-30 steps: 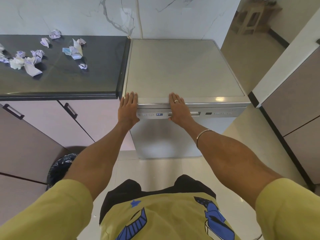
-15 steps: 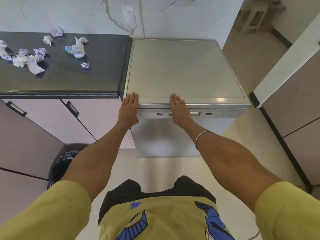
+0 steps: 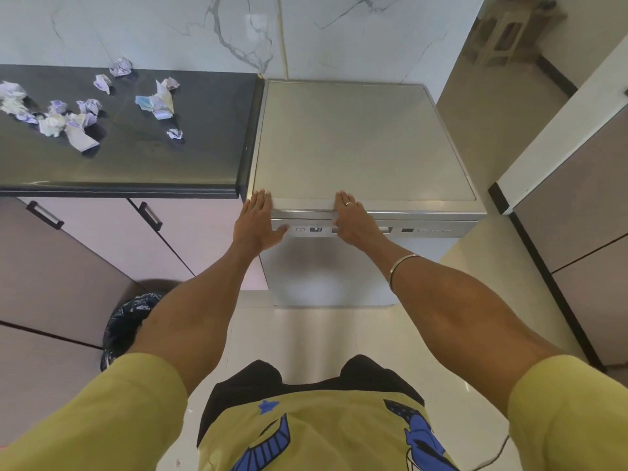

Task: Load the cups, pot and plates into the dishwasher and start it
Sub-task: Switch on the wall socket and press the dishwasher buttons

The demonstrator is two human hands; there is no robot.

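A silver freestanding dishwasher [image 3: 360, 141] stands against the marble wall with its door closed. Its control strip [image 3: 421, 230] runs along the top front edge, and a small lit display [image 3: 315, 229] shows between my hands. My left hand [image 3: 257, 220] lies flat over the strip's left end, fingers straight and reaching the top edge. My right hand [image 3: 351, 220], with a ring on it, lies flat over the middle of the strip. Both hands hold nothing. No cups, pot or plates are in view.
A dark countertop [image 3: 190, 137] adjoins the dishwasher on the left, with several crumpled papers [image 3: 68, 117] on it. Cabinet doors with black handles [image 3: 149, 215] sit below it. A bin with a black bag [image 3: 132, 321] stands by my left arm. Tall cabinets [image 3: 577, 215] flank the right.
Both hands stay pressed flat on the dishwasher's top front edge. Only the camera view has shifted slightly.
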